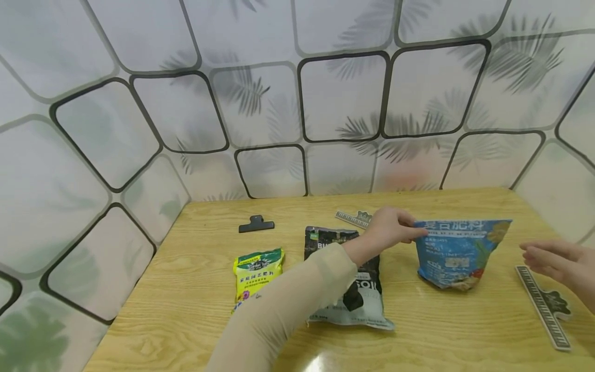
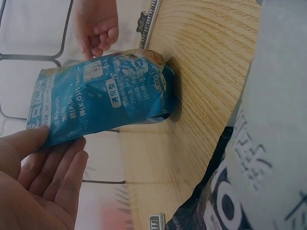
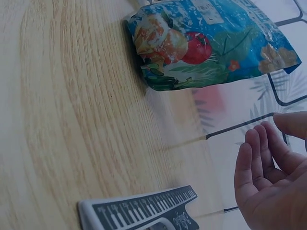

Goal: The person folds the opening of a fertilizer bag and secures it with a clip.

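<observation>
A blue fertilizer bag (image 1: 457, 253) with vegetable pictures stands upright on the table, its top edge level. My left hand (image 1: 390, 225) pinches the bag's upper left corner between thumb and fingers, as the left wrist view also shows. Off the bag's right side is my right hand (image 1: 558, 258), apart from it, its fingers loosely bent with nothing in them. Below that hand lies a clip with a piano-key pattern (image 1: 543, 308), seen too in the right wrist view. Under my left forearm, partly hidden, lies a black and white soil bag (image 1: 358, 305).
A yellow and green fertilizer bag (image 1: 257, 274) lies to the left, partly covered by my left sleeve (image 1: 283, 310). Toward the back are a black clip (image 1: 256, 224) and another piano-key clip (image 1: 354, 218). A patterned curtain (image 1: 344, 98) borders the wooden table (image 1: 186, 310).
</observation>
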A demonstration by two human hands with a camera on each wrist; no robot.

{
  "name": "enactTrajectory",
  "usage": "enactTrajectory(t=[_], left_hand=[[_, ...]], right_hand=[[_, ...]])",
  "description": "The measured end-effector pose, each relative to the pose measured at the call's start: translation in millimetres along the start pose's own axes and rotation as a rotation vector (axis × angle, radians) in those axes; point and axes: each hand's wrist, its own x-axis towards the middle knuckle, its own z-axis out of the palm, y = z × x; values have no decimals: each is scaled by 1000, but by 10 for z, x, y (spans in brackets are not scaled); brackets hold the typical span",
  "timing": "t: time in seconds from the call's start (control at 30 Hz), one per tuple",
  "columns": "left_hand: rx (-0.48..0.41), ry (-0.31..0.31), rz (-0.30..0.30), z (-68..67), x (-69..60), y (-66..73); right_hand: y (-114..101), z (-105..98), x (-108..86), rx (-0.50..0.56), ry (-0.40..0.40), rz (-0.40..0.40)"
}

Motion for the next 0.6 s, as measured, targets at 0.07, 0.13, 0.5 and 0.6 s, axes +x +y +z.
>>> enactTrajectory(t=[0.07, 0.13, 0.5, 0.6], left_hand=[[0, -3, 0, 0, 0, -4], [7, -3, 0, -1, -1, -6], [15, -6, 2, -23, -6, -6], [14, -8, 5, -29, -7, -4]], right_hand=[[20, -13, -15, 2, 11, 22], [36, -23, -34, -8, 27, 51], [190, -152, -109, 39, 38, 90], [229, -199, -123, 39, 45, 110]])
